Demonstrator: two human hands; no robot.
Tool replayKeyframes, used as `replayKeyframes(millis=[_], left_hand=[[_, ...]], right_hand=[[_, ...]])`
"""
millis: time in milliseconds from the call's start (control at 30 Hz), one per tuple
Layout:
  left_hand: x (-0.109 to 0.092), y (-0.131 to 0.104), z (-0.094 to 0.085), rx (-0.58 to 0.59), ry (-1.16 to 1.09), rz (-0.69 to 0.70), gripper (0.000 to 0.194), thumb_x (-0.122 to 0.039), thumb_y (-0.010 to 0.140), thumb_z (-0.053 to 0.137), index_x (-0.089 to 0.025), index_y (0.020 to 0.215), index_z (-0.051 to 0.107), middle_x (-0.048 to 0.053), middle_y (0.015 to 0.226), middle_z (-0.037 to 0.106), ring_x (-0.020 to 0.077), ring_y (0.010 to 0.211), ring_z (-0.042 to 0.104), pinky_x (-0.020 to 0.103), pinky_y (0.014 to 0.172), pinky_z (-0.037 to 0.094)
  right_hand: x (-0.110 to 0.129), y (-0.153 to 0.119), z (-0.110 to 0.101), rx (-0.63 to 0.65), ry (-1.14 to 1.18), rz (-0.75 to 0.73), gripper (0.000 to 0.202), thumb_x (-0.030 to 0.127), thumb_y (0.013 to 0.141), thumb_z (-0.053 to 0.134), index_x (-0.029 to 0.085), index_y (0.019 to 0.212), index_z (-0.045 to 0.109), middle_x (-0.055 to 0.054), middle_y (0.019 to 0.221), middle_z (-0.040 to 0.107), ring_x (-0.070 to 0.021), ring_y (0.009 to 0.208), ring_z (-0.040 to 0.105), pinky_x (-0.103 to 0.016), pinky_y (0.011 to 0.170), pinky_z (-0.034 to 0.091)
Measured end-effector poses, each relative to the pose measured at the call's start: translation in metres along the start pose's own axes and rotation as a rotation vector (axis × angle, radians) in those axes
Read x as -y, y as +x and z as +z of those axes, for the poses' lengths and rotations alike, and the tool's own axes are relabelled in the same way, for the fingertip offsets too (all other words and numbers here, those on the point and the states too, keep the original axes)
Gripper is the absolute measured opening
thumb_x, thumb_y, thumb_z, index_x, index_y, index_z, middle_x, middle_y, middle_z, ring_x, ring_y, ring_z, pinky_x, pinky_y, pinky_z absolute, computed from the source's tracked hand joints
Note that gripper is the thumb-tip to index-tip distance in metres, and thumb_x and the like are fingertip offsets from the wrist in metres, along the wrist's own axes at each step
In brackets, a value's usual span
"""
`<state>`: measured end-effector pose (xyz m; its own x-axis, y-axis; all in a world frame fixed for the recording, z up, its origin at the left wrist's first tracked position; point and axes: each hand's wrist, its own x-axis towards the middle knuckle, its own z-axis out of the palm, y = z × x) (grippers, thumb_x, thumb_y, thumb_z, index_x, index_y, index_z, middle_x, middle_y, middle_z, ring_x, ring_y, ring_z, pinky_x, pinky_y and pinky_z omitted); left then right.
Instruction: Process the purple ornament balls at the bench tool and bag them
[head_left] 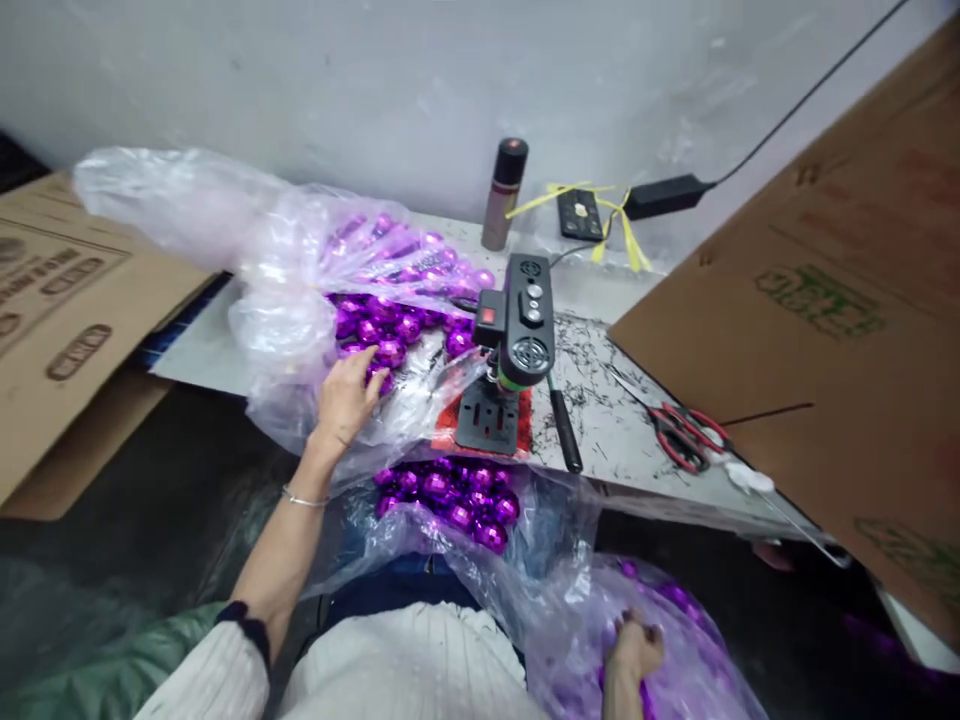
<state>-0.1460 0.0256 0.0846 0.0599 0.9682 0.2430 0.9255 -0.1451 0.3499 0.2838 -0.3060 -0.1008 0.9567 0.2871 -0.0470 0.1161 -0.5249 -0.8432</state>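
My left hand [347,396] reaches into an open clear plastic bag [281,330] on the bench. Its thumb and fingers curve around a shiny purple ball [380,379], at the near edge of a heap of similar faceted balls [390,320]. Low on the right, my right hand [636,648] is over another clear bag [570,640] with purple balls in it. The fingers of that hand are curled, and what they hold, if anything, is hidden. More purple balls [457,497] lie in clear plastic on my lap, between the two hands.
A small black press machine [527,320] with a lever [565,430] stands mid-bench. Behind it are a spray can [504,195] and a power adapter [667,197]. Red-handled scissors [686,437] lie right. Cardboard boxes [810,300] flank both sides; black scraps litter the bench.
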Motion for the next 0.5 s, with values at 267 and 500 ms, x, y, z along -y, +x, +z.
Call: replayKeyframes(millis=[267, 500], left_hand=[[0.012, 0.001, 0.005, 0.191, -0.130, 0.043, 0.063, -0.041, 0.095, 0.076, -0.019, 0.150, 0.058, 0.018, 0.146, 0.070, 0.0348, 0.131, 0.071, 0.046, 0.111, 0.058], [-0.027, -0.035, -0.006, 0.172, -1.257, -0.322, 0.074, -0.067, 0.082, 0.081, -0.022, 0.138, 0.063, 0.012, 0.132, 0.076, 0.0289, 0.116, 0.076, 0.042, 0.101, 0.063]], right_hand=[[0.109, -0.021, 0.044, 0.154, 0.113, -0.274, 0.077, 0.081, 0.085, 0.066, 0.017, 0.127, 0.073, -0.019, 0.127, 0.075, -0.0242, 0.089, 0.079, -0.041, 0.085, 0.068], [0.217, -0.101, 0.069, 0.734, 0.279, -0.764, 0.028, 0.040, 0.106, 0.061, 0.024, 0.113, 0.082, -0.010, 0.113, 0.083, -0.0204, 0.095, 0.081, -0.036, 0.088, 0.070]])
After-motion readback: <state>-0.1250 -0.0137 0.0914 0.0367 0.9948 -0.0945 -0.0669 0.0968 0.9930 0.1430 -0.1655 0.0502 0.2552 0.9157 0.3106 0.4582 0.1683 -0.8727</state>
